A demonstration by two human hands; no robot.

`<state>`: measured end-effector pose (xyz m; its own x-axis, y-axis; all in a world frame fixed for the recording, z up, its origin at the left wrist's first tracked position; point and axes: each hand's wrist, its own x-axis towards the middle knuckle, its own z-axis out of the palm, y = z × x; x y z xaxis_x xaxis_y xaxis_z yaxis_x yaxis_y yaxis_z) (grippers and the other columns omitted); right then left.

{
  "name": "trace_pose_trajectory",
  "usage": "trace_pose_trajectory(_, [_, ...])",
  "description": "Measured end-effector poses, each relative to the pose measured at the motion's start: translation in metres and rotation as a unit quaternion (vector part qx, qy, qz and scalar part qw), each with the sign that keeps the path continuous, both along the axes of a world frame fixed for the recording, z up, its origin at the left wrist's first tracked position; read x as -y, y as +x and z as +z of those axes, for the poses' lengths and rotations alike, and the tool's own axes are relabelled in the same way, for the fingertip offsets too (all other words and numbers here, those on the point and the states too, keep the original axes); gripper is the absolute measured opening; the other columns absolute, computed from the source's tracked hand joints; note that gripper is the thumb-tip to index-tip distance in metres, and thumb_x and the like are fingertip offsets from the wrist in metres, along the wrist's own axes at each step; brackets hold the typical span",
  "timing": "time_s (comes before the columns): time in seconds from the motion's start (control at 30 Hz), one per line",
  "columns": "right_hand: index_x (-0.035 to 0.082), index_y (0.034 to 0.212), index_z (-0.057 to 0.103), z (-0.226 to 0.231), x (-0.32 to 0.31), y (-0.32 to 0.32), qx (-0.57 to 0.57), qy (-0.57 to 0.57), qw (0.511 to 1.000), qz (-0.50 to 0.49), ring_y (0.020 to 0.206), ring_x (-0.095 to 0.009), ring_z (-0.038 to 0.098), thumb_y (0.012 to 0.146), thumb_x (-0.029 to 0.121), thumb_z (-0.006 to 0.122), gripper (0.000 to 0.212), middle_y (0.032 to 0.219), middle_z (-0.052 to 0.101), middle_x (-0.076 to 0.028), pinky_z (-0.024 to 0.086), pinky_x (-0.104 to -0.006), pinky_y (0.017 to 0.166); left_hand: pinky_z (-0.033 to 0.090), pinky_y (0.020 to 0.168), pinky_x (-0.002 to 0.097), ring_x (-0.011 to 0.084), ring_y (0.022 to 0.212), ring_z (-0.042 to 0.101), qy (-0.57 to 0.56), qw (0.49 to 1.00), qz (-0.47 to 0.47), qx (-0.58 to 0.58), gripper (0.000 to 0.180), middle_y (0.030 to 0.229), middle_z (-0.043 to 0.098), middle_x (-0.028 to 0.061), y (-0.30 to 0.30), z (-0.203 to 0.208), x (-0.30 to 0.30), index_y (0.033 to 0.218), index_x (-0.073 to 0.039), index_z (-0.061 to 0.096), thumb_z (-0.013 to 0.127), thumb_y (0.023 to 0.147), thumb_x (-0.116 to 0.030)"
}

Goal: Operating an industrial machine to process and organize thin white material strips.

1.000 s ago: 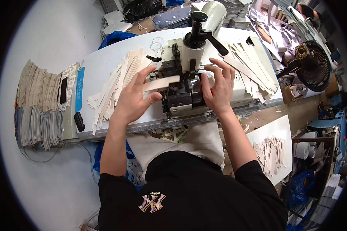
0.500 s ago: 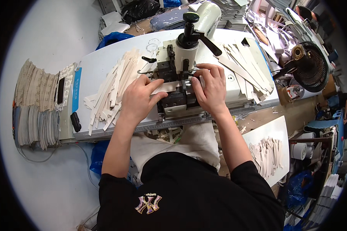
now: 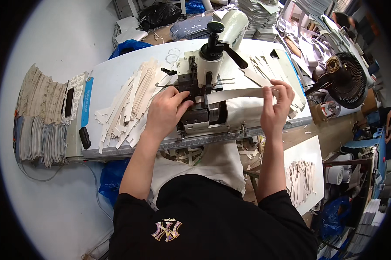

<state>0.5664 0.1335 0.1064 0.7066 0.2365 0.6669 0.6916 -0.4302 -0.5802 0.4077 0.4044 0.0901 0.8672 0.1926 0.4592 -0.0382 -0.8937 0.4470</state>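
Note:
A pale flat strip (image 3: pixel 236 94) runs through the white skiving machine (image 3: pixel 206 71) with its black knob and lever, and arches out to the right. At the machine's left side, the bent thumb and index finger of my left hand (image 3: pixel 164 113) close on the strip's short tail end. My right hand (image 3: pixel 275 108) pinches the far right end between thumb and fingers, well away from the machine's round metal drum (image 3: pixel 213 115). The part of the strip under the presser is hidden.
Loose pale strips lie in a left pile (image 3: pixel 137 99) and a right pile (image 3: pixel 295 102) on the white table (image 3: pixel 113 73). A lower white board (image 3: pixel 314 149) carries more strips. A black fan (image 3: pixel 349 80) stands right. Stacked sheets (image 3: pixel 41 138) are at far left.
My right hand has moved right, away from the machine, drawing the strip out. My left hand has shifted slightly right, its fingers now close to the presser.

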Motion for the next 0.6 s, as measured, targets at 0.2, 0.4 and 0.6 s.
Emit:
trace_pose_trajectory(0.2, [0.003, 0.102, 0.067, 0.002, 0.044, 0.022, -0.016, 0.111, 0.988, -0.107, 0.125, -0.030, 0.050, 0.109, 0.016, 0.063, 0.015, 0.131, 0.064, -0.012, 0.038, -0.0425, 0.111, 0.054, 0.073, 0.0376, 0.0246, 0.083, 0.068, -0.047, 0.998, 0.036, 0.005, 0.028, 0.094, 0.068, 0.0095, -0.011, -0.004, -0.009, 0.117, -0.006, 0.081, 0.082, 0.094, -0.021])
trace_pose_trajectory(0.4, [0.005, 0.122, 0.071, -0.013, 0.056, 0.034, -0.099, 0.028, 0.959, -0.262, 0.138, -0.030, 0.046, 0.109, 0.025, 0.062, 0.026, 0.145, 0.061, -0.011, 0.027, -0.0460, 0.121, 0.054, 0.074, 0.0379, 0.0251, 0.084, 0.068, -0.065, 0.995, 0.062, -0.039, 0.026, 0.096, 0.069, 0.0102, -0.036, -0.014, -0.033, 0.116, -0.006, 0.080, 0.080, 0.096, -0.022])
trace_pose_trajectory(0.6, [0.009, 0.136, 0.068, -0.004, 0.045, 0.014, 0.030, -0.084, 0.946, -0.312, 0.149, -0.034, 0.036, 0.106, 0.030, 0.067, 0.037, 0.160, 0.054, -0.010, 0.020, -0.0475, 0.126, 0.055, 0.085, 0.0427, 0.0299, 0.097, 0.068, 0.026, 0.975, 0.172, -0.135, 0.025, 0.102, 0.070, 0.0106, -0.078, -0.050, -0.078, 0.114, -0.006, 0.078, 0.080, 0.095, -0.022])
